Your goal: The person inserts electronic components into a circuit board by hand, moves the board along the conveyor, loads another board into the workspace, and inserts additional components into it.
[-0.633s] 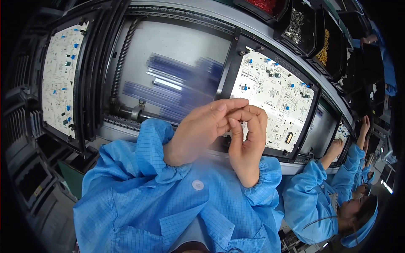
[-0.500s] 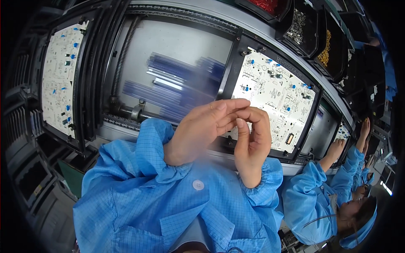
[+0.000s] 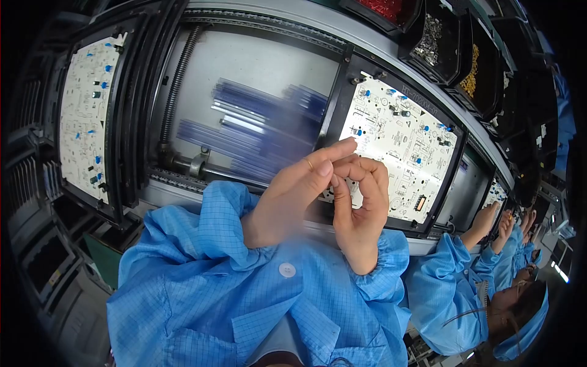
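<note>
Two bare hands are raised together in front of the chest, their fingertips meeting just before a white printed circuit board in a black carrier frame (image 3: pixel 400 150). The left hand (image 3: pixel 292 199) is seen with its fingers stretched toward the right, a thin ring on one finger, and its fingertips are pressed against those of the right hand (image 3: pixel 361 205). The right hand is curled, its thumb and forefinger bent into a loop and closed against the left fingertips. Whether some small part is pinched between the fingertips cannot be told, since nothing is clearly seen there. Both wrists are covered by the gathered cuffs of light blue checked work sleeves (image 3: pixel 257 287), fastened with a white button. The board behind the hands is dotted with small blue and black components and is set on a grey conveyor line (image 3: pixel 257 73). A blurred dark blue shape (image 3: pixel 257 122) is seen on the grey panel to the left of that board. A second white circuit board in a black frame (image 3: pixel 85 113) is set farther left on the same line. Black bins of small parts (image 3: pixel 440 37) are ranged above the line at the upper right. At the right, another person's blue-sleeved arm (image 3: pixel 458 269) is stretched toward the line.
</note>
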